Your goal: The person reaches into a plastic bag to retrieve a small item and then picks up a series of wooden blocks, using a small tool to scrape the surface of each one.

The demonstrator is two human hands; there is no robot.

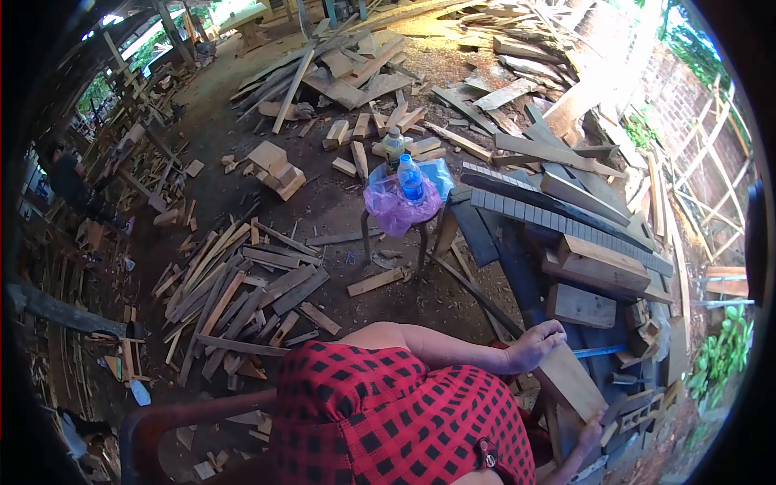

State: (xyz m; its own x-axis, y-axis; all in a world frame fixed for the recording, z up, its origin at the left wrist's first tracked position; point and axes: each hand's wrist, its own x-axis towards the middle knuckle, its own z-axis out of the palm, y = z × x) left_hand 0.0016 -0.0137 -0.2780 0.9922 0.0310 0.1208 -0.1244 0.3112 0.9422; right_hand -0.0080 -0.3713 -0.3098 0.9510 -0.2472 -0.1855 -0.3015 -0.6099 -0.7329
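Note:
A pale wooden block (571,383) is tilted in front of my red-and-black checked clothing, at the lower right. At its upper end is my left hand (535,346), closed with curled fingers against the corner. My right hand (592,436) grips the block's lower end, its fingers partly hidden. Just past the block lies a blue strip (600,351), too small to name. Beyond my left hand are a squared grey timber (580,305) and a thicker wooden beam (602,265).
A stool (422,242) holds a blue-labelled water bottle (411,179) on pink plastic. A long board with evenly spaced marks (558,220) lies to the right. Wood offcuts (242,295) are heaped on the ground. A chair armrest (194,408) is beside me. Another person (69,178) stands far left.

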